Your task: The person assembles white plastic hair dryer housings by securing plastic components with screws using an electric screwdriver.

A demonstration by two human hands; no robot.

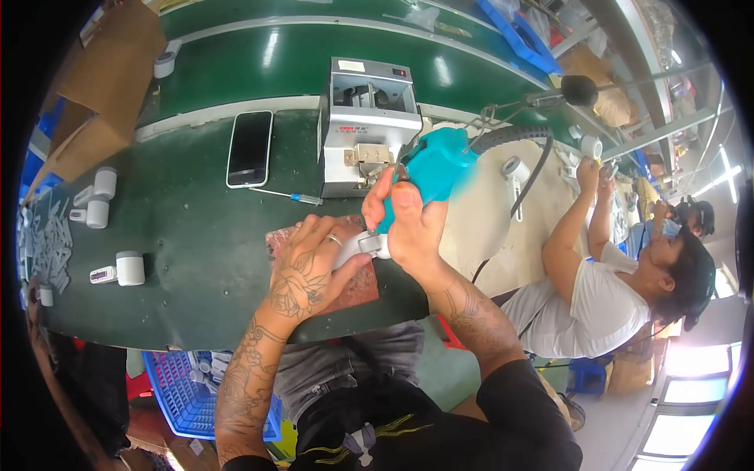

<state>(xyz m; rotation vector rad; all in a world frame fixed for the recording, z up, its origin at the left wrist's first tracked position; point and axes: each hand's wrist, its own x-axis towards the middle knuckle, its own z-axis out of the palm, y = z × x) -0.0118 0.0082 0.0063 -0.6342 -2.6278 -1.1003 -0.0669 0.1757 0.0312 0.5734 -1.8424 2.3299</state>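
My right hand [412, 224] is wrapped round a teal power screwdriver [441, 169], which hangs tilted from above with a dark coiled cord at its top. The tool's lower end points down at a small white-and-grey plastic part [363, 245]. My left hand [306, 263] holds that part between thumb and fingers, a ring on one finger. Under both hands lies a worn reddish pad [357, 289] on the green bench top [196, 235]. The screwdriver's tip is hidden by my fingers, so I cannot tell whether it touches the part.
A grey box-shaped machine [369, 118] stands beyond my hands, beside a phone [250, 149] and a small blue-handled screwdriver [294, 196]. White plastic units [129, 268] and loose grey pieces [51, 243] lie left. A blue basket [184, 400] sits below; a co-worker [605, 286] works at right.
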